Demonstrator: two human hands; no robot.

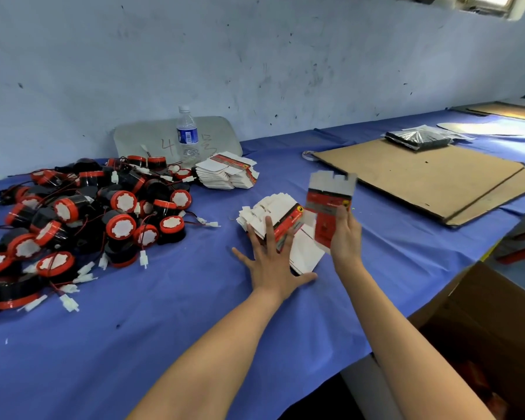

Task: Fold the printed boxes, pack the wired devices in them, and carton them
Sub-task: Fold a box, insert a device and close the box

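The left hand lies flat on the near stack of flat printed boxes, its fingers straight and spread, grasping nothing, the thumb out to the side on the blue cloth of the bench. Just to its right, the right hand grips 1 single flat box by its lower edge and holds it upright above the bench, clear of the stack; its red and grey printed face is towards the camera, and the far fingers are hidden behind the card, so the exact pinch cannot be told. A second stack of flat boxes sits further back, beside a water bottle that stands in front of a grey board leaning on the wall. The wired devices, black with red caps and white plugs on thin leads, are heaped on the left of the bench, well apart from both hands. On the right lie a brown cardboard sheet with a dark plastic packet on its far end. An open carton stands beside the bench at lower right; its inside is dim, perhaps with something red at the bottom
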